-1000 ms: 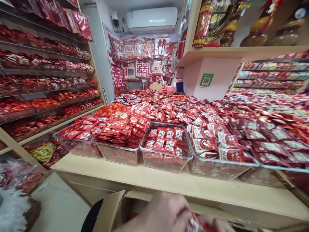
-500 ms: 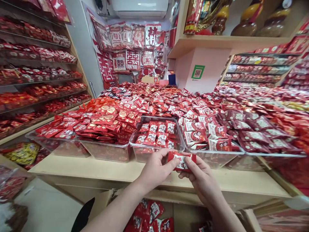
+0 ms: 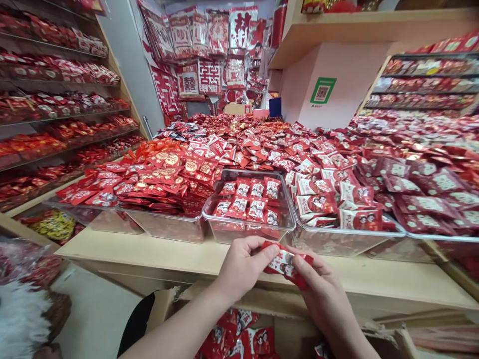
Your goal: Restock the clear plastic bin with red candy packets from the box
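Between my two hands is a small red and white candy packet (image 3: 283, 263), printed with cartoon figures, in front of the counter edge. My left hand (image 3: 243, 264) pinches its left end between thumb and fingers. On the other end, my right hand (image 3: 318, 279) is closed with the thumb on the printed face; its lower fingers are partly hidden. Just beyond the hands stands a clear plastic bin (image 3: 249, 227) with similar packets (image 3: 256, 209) laid in rows. Below my arms, an open cardboard box (image 3: 284, 334) holds more loose red packets (image 3: 243, 339).
Neighbouring clear bins heaped with red packets (image 3: 164, 184) and dark red packets (image 3: 426, 194) line the wooden counter (image 3: 187, 254). Shelves of packets (image 3: 63, 104) rise at the left. A wooden shelf (image 3: 337, 27) overhangs at upper right, above a QR code sign (image 3: 323, 91).
The packet has tilted, its right end now lower, and my fingers have shifted on it. Both hands still hold it. The camera view has dipped, moving the background upward.
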